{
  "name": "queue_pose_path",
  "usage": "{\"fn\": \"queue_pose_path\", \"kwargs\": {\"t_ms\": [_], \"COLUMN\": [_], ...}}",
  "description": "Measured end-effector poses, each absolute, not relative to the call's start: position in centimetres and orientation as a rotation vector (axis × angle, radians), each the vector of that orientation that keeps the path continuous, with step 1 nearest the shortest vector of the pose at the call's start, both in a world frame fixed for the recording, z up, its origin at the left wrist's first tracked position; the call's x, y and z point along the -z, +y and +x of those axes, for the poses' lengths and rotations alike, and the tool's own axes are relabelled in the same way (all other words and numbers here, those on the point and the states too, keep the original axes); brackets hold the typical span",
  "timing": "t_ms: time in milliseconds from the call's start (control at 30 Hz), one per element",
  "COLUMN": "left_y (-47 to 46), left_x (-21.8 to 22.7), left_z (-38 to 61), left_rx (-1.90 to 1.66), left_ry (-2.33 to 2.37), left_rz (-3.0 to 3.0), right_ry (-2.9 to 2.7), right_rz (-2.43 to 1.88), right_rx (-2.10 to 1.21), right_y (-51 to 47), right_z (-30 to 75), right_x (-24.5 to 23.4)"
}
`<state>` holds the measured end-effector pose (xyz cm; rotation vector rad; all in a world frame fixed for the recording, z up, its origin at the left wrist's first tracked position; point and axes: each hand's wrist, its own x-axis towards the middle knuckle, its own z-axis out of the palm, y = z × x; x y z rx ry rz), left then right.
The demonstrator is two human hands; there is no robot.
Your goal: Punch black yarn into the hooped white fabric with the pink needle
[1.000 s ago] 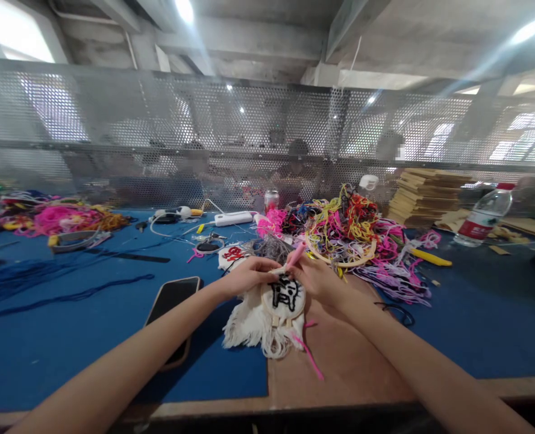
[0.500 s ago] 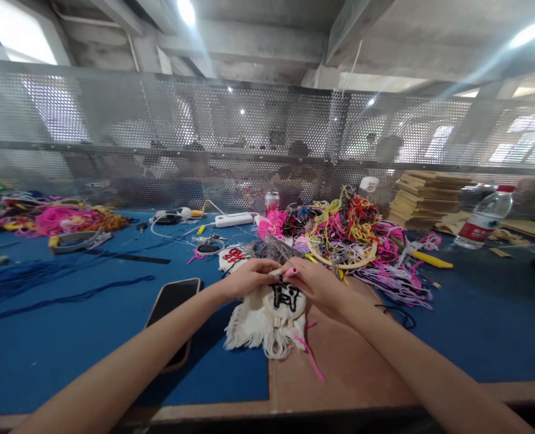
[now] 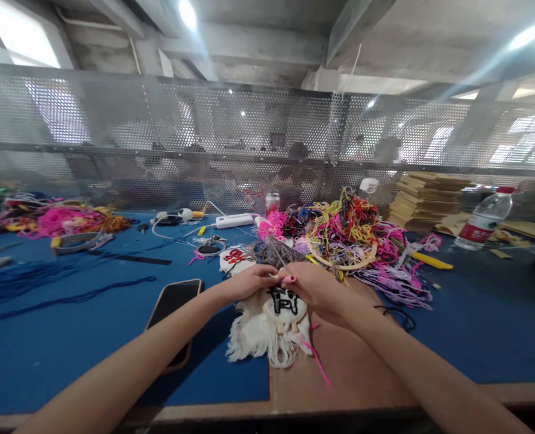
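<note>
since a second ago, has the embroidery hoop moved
Yes, slightly: the embroidery hoop has slid nearer the camera, judged against the unmoved phone.

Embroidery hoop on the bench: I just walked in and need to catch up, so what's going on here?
A person has both hands at the embroidery hoop, which rests on a brown board. It holds white fringed cloth with a black stitched figure. The left hand pinches the hoop's upper rim. The right hand is curled at the same spot, and what it grips is hidden. A phone lies to the left, and a pile of coloured yarn sits behind.
</note>
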<state>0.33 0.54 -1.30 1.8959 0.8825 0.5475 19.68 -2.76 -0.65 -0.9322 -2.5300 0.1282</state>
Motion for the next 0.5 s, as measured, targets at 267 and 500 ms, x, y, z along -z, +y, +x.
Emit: {"fn": "queue_pose_path", "kwargs": {"t_ms": [267,500], "left_y": [0.57,0.81], "left_x": [1.5,1.81], "left_z": [0.68,0.67], "left_rx": [-0.589,-0.593], "left_ry": [0.909,0.891], "left_rz": [1.879,1.847], "right_ry": [-2.255,-2.203], "right_rz": [-1.0,-1.061], "right_rx": [-0.259,-0.286], "right_y": [-2.9,-2.89], "right_z": [19.73,20.02], "right_x": [0.64,0.7]}}
